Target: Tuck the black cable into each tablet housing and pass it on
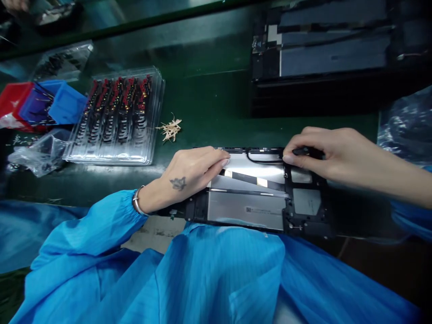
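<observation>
An opened tablet chassis (pixel 248 211), black-framed with silver battery panels, lies at the front edge of the bench. My left hand (pixel 192 173) rests over its left side, thumb and fingers pressed together near the upper edge; anything between them is hidden. A thin black cable (pixel 258 161) curves along the chassis's upper edge toward my right hand (pixel 317 150). That hand is closed in a pinch at the cable's right end, above the upper right corner. A dark ribbon strip (pixel 245 177) slants across the battery panels.
A clear plastic tray (pixel 148 150) of small red and black parts stands left. Beside it are blue bins (pixel 67 103), a red bin (pixel 15 103) and a plastic bag (pixel 40 153). Tan scraps (pixel 171 129) lie mid-bench. Stacked chassis (pixel 334 58) rise at back right, near bubble wrap (pixel 407 126).
</observation>
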`<state>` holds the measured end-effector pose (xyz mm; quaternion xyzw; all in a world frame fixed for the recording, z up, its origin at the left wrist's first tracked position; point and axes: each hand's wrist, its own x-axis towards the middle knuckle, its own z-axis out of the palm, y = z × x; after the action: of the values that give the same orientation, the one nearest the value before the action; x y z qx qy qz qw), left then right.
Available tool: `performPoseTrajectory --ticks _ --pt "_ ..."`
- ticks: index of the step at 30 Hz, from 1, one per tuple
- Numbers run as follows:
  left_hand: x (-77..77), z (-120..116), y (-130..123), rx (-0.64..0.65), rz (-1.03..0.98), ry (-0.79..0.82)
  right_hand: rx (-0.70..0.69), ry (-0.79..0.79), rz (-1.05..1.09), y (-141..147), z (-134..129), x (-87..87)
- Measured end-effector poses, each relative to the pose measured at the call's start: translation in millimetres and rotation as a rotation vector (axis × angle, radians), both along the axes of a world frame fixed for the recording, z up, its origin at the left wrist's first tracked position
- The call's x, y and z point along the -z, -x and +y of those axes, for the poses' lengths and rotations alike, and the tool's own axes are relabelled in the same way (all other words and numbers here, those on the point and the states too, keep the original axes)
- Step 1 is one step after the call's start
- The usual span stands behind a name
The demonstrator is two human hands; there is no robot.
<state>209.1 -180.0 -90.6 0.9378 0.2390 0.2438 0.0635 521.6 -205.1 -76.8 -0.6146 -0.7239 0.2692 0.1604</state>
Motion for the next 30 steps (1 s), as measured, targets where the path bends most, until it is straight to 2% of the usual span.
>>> performPoseTrajectory --ticks 5,9,15,30 --pt "0.1 8 -4 0.064 0.024 -0.065 -0.042 0.063 -0.108 -8 2 1.9" --pt "4.4 14 -8 0.109 0.012 0.02 -0.123 0.04 -0.146 -12 4 -0.5" --pt "8.9 22 -15 0.162 0.019 0.091 -0.083 0.122 -0.191 -11 8 -4.9" --pt "11.8 22 -24 0.242 0.122 -0.031 -0.098 0.088 -0.215 -10 4 -2.9"
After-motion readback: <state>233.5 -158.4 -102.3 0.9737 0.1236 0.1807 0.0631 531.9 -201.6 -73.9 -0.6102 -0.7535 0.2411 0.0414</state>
